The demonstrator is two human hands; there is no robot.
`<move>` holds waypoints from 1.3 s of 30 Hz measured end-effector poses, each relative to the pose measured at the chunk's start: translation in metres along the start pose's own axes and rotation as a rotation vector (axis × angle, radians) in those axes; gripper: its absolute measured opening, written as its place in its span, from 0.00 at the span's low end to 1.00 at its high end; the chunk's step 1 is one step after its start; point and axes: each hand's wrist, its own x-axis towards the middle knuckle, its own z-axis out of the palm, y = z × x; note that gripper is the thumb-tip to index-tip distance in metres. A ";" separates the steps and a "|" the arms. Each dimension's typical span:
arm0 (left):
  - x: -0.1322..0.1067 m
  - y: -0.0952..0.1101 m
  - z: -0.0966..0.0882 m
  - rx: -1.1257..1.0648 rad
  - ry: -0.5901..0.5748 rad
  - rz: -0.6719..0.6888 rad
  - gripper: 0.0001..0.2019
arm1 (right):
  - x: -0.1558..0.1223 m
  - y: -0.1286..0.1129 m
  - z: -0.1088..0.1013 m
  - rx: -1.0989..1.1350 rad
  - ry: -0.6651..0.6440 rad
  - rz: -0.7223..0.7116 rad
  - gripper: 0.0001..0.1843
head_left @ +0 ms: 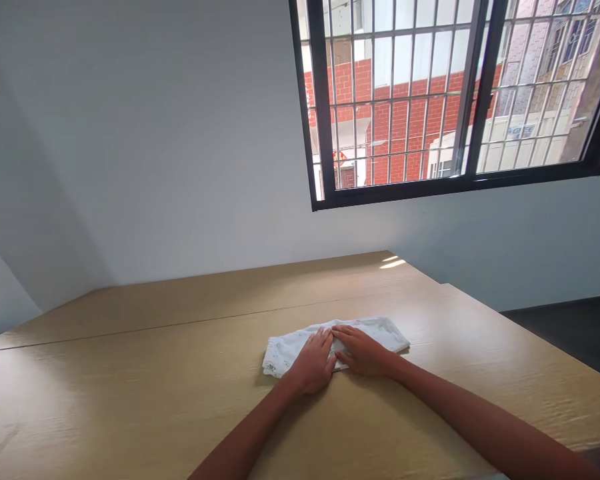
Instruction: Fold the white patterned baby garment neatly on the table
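A white cloth item (375, 329) with a small printed pattern lies folded into a long flat strip on the wooden table. Whether it is a garment or a plain cloth I cannot tell. My left hand (314, 361) rests flat on its middle, fingers stretched out and pointing away from me. Close beside it, my right hand (359, 349) lies on the strip too, fingers extended toward the left and meeting the left fingertips. Both palms face down, and part of the cloth's near edge is hidden under them.
The pale wooden table (145, 393) stretches wide to both sides, with a seam running across its far part. Behind it stands a white wall (180, 147) with a barred, black-framed window (395, 191) at upper right. Dark floor (570, 333) shows beyond the table's right edge.
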 end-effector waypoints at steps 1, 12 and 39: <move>0.001 -0.002 0.003 0.004 0.000 -0.008 0.24 | 0.000 0.005 0.002 -0.001 -0.029 -0.002 0.22; 0.001 -0.021 -0.003 0.099 -0.056 -0.086 0.28 | 0.001 0.032 0.006 -0.072 -0.203 0.051 0.31; -0.022 -0.016 -0.027 0.152 -0.177 -0.306 0.32 | -0.005 0.037 -0.024 -0.119 -0.133 0.072 0.32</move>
